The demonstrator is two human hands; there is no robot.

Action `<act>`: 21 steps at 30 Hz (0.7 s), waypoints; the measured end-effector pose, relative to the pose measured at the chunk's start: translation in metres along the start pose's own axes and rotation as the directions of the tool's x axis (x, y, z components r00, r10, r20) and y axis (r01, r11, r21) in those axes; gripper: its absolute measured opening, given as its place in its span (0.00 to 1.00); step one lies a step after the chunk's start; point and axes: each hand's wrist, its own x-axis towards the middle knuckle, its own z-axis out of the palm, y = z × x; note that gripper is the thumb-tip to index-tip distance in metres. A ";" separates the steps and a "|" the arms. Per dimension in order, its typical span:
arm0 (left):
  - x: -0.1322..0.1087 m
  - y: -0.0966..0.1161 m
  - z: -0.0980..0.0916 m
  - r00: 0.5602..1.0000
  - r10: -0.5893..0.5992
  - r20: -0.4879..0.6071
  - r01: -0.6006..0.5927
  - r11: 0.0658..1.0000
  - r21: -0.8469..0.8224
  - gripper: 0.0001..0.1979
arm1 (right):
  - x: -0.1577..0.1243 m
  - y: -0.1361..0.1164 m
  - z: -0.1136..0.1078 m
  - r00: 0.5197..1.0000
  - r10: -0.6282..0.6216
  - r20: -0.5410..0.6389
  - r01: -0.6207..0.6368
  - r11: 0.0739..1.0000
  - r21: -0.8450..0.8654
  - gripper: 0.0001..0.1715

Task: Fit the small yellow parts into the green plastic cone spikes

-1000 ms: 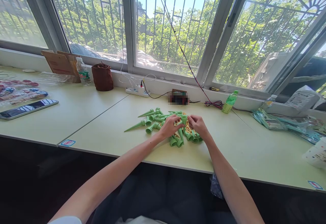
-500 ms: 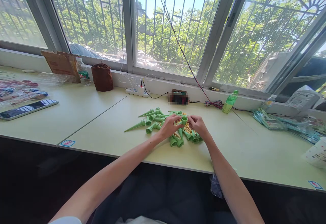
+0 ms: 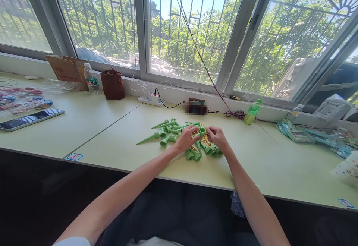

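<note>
My left hand (image 3: 187,138) is closed around the side of a green plastic watering spike (image 3: 202,131), its open round end tilted up towards me. At that spike's rim, the fingers of my right hand (image 3: 218,138) are pinched together; whatever lies between them is too small to make out. Under and around both hands lie more green spikes (image 3: 167,140), several of them pointing left. Small yellowish pieces (image 3: 206,140) are heaped on the table between and beneath the hands, partly covered by spikes and fingers.
The pale table (image 3: 112,141) runs along a window. Behind the pile sit a blurred dark object (image 3: 196,107) and a power strip (image 3: 151,100). A green bottle (image 3: 252,112) stands back right, bagged items (image 3: 304,132) farther right. Leftward are a brown pouch (image 3: 112,85) and a phone (image 3: 32,120).
</note>
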 end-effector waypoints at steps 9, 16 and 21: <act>0.000 -0.002 0.001 1.000 0.019 -0.014 -0.019 1.000 0.016 0.14 | -0.002 -0.004 0.000 1.000 0.010 0.005 -0.010 1.000 0.011 0.25; 0.000 -0.001 0.001 0.998 0.066 0.001 -0.066 0.997 0.045 0.13 | -0.001 -0.004 0.000 0.999 0.040 0.014 -0.040 0.999 0.029 0.25; 0.000 -0.001 0.001 0.998 0.057 -0.009 -0.056 0.997 0.046 0.13 | 0.000 0.000 0.000 1.000 0.013 0.003 -0.013 0.999 0.036 0.25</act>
